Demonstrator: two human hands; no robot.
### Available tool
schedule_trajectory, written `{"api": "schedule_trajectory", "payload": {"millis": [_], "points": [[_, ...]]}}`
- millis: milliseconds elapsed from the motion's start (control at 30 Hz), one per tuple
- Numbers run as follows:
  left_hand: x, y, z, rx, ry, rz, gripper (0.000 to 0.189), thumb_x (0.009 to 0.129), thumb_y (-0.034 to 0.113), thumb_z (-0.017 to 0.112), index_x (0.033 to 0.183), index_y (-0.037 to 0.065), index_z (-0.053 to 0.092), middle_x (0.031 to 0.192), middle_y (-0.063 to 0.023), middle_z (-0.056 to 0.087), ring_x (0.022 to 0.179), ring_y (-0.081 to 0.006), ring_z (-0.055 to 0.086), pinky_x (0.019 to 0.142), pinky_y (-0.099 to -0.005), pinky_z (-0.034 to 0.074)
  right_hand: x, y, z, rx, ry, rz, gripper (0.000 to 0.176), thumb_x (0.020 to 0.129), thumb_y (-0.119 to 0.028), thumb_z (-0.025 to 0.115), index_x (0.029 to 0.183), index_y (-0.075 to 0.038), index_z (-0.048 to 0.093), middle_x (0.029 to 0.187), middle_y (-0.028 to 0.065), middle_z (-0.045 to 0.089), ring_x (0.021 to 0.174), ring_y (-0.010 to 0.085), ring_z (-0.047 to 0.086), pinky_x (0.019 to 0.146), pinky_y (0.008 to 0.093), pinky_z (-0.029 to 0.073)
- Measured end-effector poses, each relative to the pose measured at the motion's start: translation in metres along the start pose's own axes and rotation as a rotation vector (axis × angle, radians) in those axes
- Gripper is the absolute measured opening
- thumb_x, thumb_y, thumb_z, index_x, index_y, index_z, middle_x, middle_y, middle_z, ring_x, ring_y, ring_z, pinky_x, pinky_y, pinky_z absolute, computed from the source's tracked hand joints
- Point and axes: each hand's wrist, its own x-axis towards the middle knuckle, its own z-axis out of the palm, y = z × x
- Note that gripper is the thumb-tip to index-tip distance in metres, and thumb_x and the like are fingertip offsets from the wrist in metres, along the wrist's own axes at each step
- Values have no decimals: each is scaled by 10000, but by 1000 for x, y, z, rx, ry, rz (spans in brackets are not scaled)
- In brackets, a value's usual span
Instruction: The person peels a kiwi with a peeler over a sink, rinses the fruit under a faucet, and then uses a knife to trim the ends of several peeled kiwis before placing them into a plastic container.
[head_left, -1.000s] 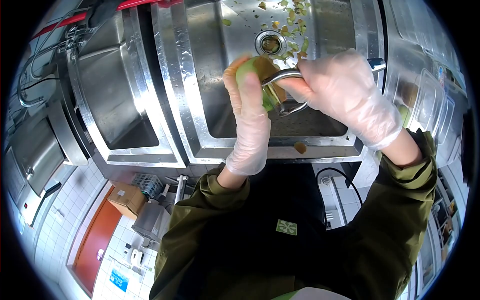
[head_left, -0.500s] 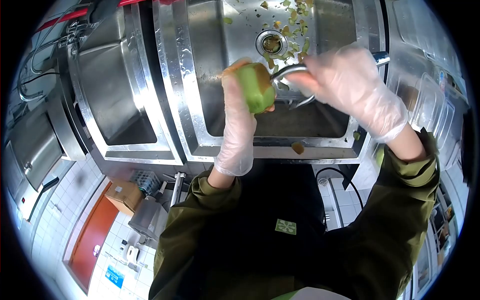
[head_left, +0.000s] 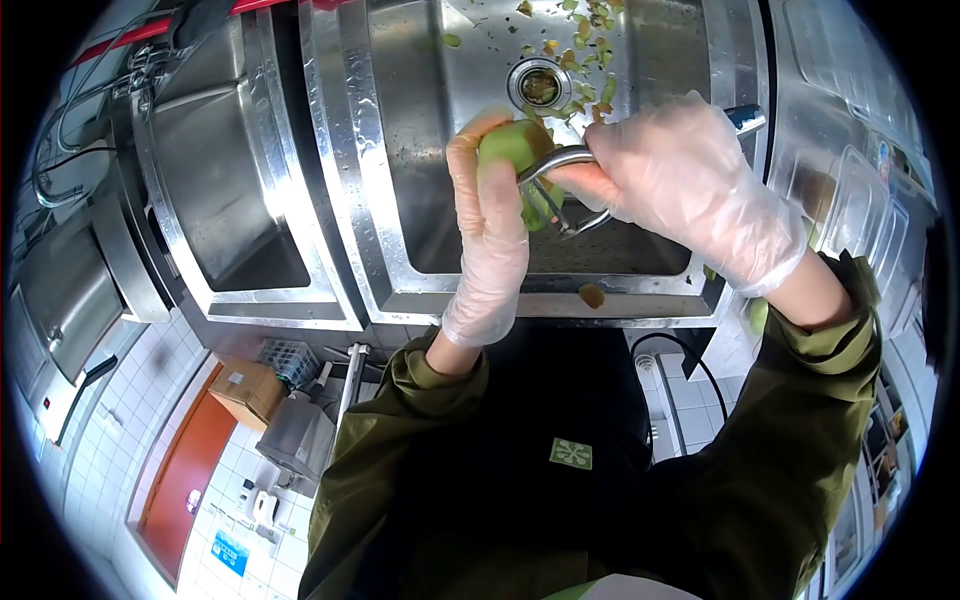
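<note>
My gloved left hand point(head_left: 487, 225) is wrapped round a partly peeled kiwi point(head_left: 512, 146), holding it over the sink. Green flesh shows on most of it, and a patch of brown skin is left near the top right. In my gloved right hand point(head_left: 670, 175) is a metal peeler point(head_left: 560, 157), its handle end sticking out past the far side of the hand. The peeler's curved head lies across the front of the kiwi, with its blade side against the fruit. Both gloves are clear plastic.
Below the hands is a steel sink point(head_left: 420, 110), with green and brown peelings point(head_left: 590, 50) strewn round its drain point(head_left: 540, 86). One brown peeling point(head_left: 591, 296) lies on the front rim. A second sink point(head_left: 235, 180) stands to the left, and clear plastic containers point(head_left: 850, 200) to the right.
The peeler has moved left and down, from the kiwi's right edge to across its front. My left hand has shifted slightly right, and the kiwi has turned in it.
</note>
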Motion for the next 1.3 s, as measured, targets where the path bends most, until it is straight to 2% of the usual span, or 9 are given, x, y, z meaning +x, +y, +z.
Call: {"api": "schedule_trajectory", "payload": {"millis": [300,367,533,633,833,1100,1133,1200,1300], "points": [[4,-14,-12,113,-132,74,685,810,610,481,1209,69,351,988,-143,540,752,-174,574,614,-238,471,5,17,4,-185,-82,128,390,832,-430,548,649,-86,545,476,24,517,418,186,547,402,297,422],[-4,-19,-14,136,-245,140,702,801,627,474,1189,54,350,909,-203,557,684,-184,570,604,-267,474,-5,63,22,-455,299,-62,485,879,-484,427,628,-93,565,482,40,529,439,196,558,437,319,445],[4,-6,-18,-35,-136,-153,709,797,628,477,1187,52,340,948,-166,563,696,-173,580,613,-263,478,-8,43,3,-218,-67,196,423,846,-436,518,601,-93,548,514,61,537,447,248,548,438,336,445],[3,-4,-19,-27,-148,-202,733,787,642,479,1204,58,329,1024,-134,541,787,-171,582,668,-277,484,-9,28,-4,-135,-37,95,493,881,-483,423,606,-123,618,495,62,559,460,205,588,427,310,463],[0,-5,-8,38,-101,-115,732,801,637,461,1241,72,310,1131,-81,478,951,-179,550,777,-310,479,-2,8,-10,-22,-34,18,449,836,-481,494,619,-106,611,492,43,551,442,208,570,418,310,445],[5,-11,-17,124,-122,6,648,813,554,527,1203,69,348,1011,-127,535,725,-173,576,588,-254,481,4,9,-4,-125,-61,66,450,849,-476,473,637,-122,651,532,36,588,468,195,591,428,301,461],[5,-9,-20,138,-134,-5,641,811,550,533,1196,69,353,987,-141,547,699,-172,575,560,-244,474,8,14,-3,-160,-219,166,446,865,-457,462,629,-129,651,547,36,596,483,200,600,455,298,476],[2,-11,-30,222,-328,137,653,804,557,536,1189,62,354,953,-168,562,697,-172,571,548,-234,465,-3,62,21,-356,-124,127,403,870,-435,465,699,-115,641,588,46,593,524,200,594,494,326,474],[8,3,-22,39,-260,-14,752,761,624,538,1176,22,365,943,-189,577,715,-180,578,587,-263,477,1,64,28,-307,-335,366,309,852,-387,509,793,-105,621,668,56,596,584,195,588,518,341,465]]}}
